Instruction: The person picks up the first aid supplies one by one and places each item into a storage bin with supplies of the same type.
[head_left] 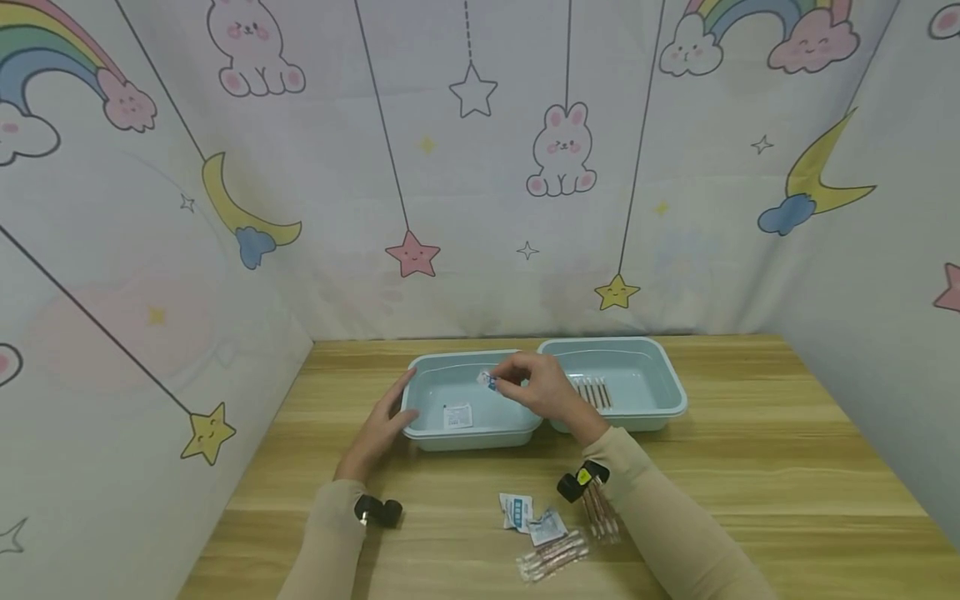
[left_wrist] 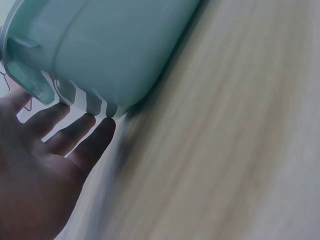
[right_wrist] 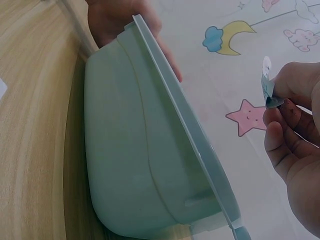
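Observation:
My right hand (head_left: 547, 387) pinches a small blue-and-white packet (head_left: 486, 380) between thumb and fingertips, over the left pale-blue plastic basin (head_left: 472, 434). The right wrist view shows this packet (right_wrist: 268, 85) bent, partly hidden by the fingers. Another flat white packet (head_left: 457, 416) with printing lies inside that basin. At the basin's left end rests my left hand (head_left: 378, 435), its thumb at the rim. Its fingers (left_wrist: 95, 140) are spread and fairly straight, with their tips against the outer wall in the left wrist view.
A second pale-blue basin (head_left: 637, 375) stands at the right, holding a row of brown swabs (head_left: 596, 393) with pale ends. On the wooden table in front are a blue-and-white packet (head_left: 517, 512), a crumpled packet (head_left: 548, 527) and two wrapped swab bundles (head_left: 553, 557), one partly behind the right wrist.

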